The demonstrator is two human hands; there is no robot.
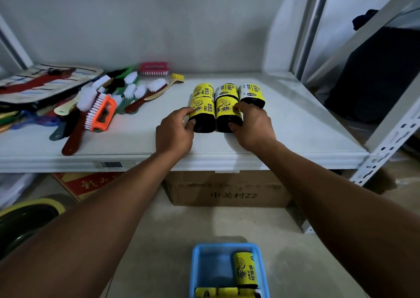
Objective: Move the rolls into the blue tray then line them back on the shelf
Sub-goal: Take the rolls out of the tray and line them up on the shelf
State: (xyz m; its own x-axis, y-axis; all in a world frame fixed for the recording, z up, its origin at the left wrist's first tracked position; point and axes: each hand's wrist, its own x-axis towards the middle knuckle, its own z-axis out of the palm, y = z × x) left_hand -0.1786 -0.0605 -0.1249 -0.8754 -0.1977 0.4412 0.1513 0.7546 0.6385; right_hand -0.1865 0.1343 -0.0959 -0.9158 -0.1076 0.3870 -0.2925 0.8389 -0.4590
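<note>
Presently my left hand [175, 134] grips one yellow-labelled black plastic roll [203, 114], my right hand [254, 128] the twin roll [227, 113], on the white shelf board [295, 125]. I would square their ends (blue plastic tray [194, 272] below holds more).

The shelf [295, 125] shows a white painted face, matt and smooth. The rolls [203, 112] are black plastic film with a dull sheen, banded in yellow printed labels, slightly glossy. The blue tray [193, 272] is moulded plastic, smooth, semi-gloss. The brushes [102, 112] have glossy plastic handles and white bristles. The box [227, 191] is matt brown cardboard. The upright [391, 138] is perforated painted metal. The floor [159, 229] looks rough, matt.
</note>
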